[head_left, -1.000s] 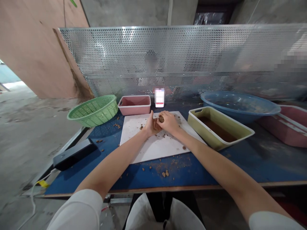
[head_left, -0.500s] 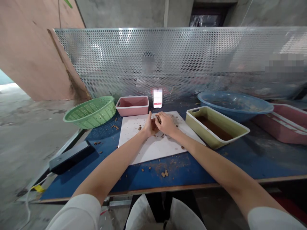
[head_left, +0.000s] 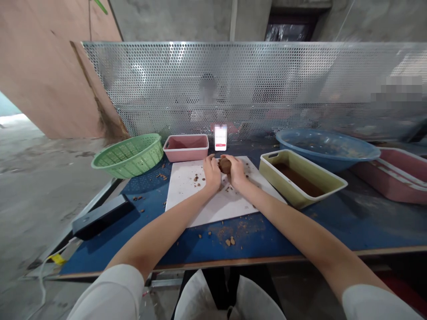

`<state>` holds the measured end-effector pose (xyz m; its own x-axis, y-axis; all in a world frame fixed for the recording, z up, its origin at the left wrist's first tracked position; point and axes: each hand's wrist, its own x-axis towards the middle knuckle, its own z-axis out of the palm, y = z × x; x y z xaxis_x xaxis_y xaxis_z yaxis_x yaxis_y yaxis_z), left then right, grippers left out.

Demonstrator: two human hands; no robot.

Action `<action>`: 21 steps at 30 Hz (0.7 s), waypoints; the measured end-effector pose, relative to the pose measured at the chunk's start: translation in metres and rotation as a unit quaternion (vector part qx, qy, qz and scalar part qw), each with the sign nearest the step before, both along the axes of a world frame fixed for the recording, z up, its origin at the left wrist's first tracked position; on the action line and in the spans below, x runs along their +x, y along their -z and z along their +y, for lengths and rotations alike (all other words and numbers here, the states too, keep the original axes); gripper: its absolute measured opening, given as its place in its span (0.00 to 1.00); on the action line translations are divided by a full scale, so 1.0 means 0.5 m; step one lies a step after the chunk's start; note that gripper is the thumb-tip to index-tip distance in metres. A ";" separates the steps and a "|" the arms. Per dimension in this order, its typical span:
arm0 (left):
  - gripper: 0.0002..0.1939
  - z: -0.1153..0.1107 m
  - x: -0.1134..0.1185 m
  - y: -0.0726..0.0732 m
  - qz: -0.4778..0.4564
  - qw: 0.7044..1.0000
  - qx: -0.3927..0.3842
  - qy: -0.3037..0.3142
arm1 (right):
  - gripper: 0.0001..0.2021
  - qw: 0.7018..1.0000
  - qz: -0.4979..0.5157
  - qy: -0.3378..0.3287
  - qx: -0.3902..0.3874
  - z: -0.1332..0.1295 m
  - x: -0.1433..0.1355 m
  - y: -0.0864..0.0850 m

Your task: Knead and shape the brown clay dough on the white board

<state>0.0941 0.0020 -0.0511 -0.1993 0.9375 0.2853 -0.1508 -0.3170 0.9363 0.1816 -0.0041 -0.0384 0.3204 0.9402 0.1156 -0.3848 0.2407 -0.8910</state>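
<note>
A rounded brown lump [head_left: 225, 166] is between my two hands, above the far part of a white board [head_left: 187, 195] strewn with brown crumbs. My right hand [head_left: 236, 171] curls round the lump's right side. At its left side is my left hand [head_left: 212, 172], back upward, its fingers bent and pointing away from me. The fingertips of both hands are partly hidden.
Behind the board are a pink tray [head_left: 186, 154] and a lit phone [head_left: 220, 138]. A green basket [head_left: 128, 162] and a dark box [head_left: 103, 218] lie left. To the right are an olive tub [head_left: 287, 191] holding brown liquid, a blue basin [head_left: 333, 155] and a pink tub [head_left: 396, 182].
My hands have moved slightly apart, and more of the brown lump shows. My left hand has turned from palm facing right to back upward. My right hand has shifted from over the lump to its right side.
</note>
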 end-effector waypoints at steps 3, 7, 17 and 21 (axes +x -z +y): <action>0.16 -0.017 0.001 -0.007 0.118 0.979 0.141 -0.090 | 0.08 0.995 0.049 -0.085 -0.020 -0.020 -0.021 -0.008; 0.20 -0.031 0.003 -0.016 0.133 0.969 0.185 -0.091 | 0.11 0.988 0.064 -0.135 -0.048 -0.029 -0.029 -0.031; 0.17 -0.004 -0.013 -0.048 0.006 0.987 0.153 -0.049 | 0.25 0.997 -0.074 -0.029 0.025 0.010 -0.076 -0.055; 0.17 0.002 -0.002 -0.046 -0.038 0.990 0.132 -0.014 | 0.26 0.998 -0.034 -0.032 0.039 0.022 -0.077 -0.052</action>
<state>0.0931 0.0030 -0.0279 -0.2536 0.8262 0.5031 -0.2051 -0.5542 0.8067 0.1433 0.0070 -0.0126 0.2498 0.9456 0.2083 -0.3408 0.2873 -0.8952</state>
